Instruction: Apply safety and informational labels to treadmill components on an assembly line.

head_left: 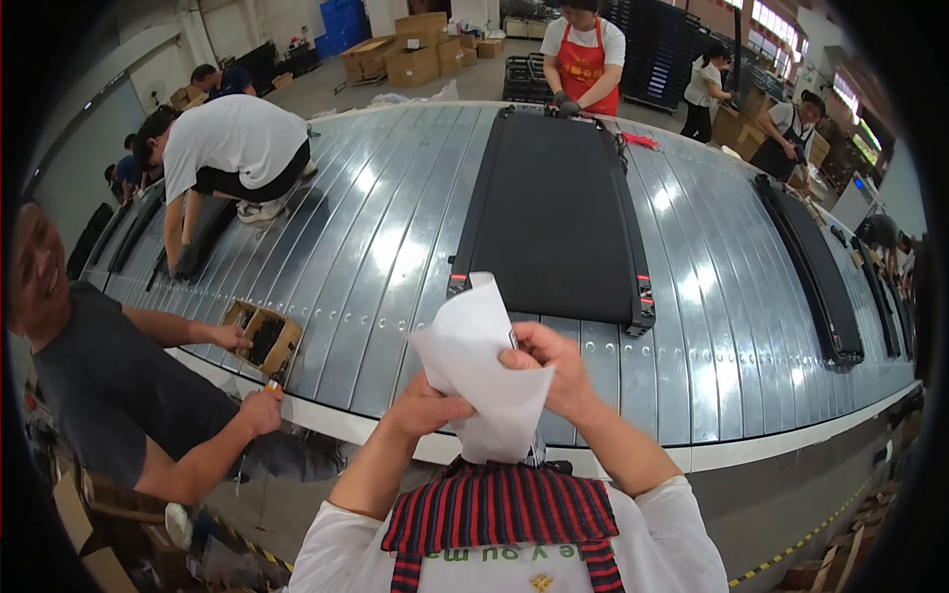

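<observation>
A curled white sheet of paper (481,366) is held up before my chest, over the near edge of the metal slat table. My left hand (427,405) grips its lower left side, thumb lying across the front. On the upper right, my right hand (550,364) pinches the sheet between thumb and bent fingers. Part of each hand's fingers is hidden behind the paper. Just beyond stands a long black treadmill-like deck (554,212), lying flat on the slats, with black side rails and red-marked end caps.
At left, a co-worker holds a divided cardboard box (263,336) of small black parts. Another person (232,148) crouches on the slat table (682,326). Across from me, someone in a red apron (581,69) touches the deck's far end. Another black deck (811,267) lies at right.
</observation>
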Motion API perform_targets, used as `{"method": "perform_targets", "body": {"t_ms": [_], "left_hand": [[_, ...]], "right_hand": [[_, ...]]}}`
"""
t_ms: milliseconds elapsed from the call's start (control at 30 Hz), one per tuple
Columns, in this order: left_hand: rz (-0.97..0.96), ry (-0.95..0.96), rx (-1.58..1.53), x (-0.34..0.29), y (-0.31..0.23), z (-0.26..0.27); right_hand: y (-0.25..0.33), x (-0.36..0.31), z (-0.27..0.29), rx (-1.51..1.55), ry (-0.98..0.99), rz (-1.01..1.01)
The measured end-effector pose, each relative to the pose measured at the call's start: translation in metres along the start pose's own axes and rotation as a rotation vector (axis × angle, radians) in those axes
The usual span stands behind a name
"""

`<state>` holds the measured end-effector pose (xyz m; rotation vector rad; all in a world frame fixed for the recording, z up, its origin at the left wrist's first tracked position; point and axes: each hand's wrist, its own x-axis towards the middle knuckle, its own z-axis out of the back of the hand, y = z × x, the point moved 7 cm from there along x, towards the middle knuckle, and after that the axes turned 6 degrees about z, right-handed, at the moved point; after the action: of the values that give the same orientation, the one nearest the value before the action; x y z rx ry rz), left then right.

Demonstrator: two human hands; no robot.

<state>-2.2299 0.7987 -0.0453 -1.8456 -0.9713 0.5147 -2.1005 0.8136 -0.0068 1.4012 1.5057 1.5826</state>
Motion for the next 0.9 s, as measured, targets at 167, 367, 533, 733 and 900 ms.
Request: {"method": "perform_targets", "body": {"t_ms": [167,367,533,733,900], "left_hand": [[-0.022,-0.043,-0.041,0.002,-0.01,0.003],[0.059,-0.053,-0.034,0.008,0.0,0.014],[0.079,0.064,-0.002,0.004,0.001,0.011],[0.065,0.153,-0.01,0.002,0.004,0.01],[0.032,0.149,0.01,0.005,0.006,0.01]], "right_hand": [[0.017,0.004,0.004,-0.518,-0.158,0.338],[-0.005,-0.004,0.014,-0.305,-0.271,0.154],[0.009,-0.013,0.011,-0.324,-0.314,0.148],[0.024,-0.02,0.004,-0.374,-0.239,0.261],[0.017,-0.027,0.016,-0.332,-0.27,0.173]]}}
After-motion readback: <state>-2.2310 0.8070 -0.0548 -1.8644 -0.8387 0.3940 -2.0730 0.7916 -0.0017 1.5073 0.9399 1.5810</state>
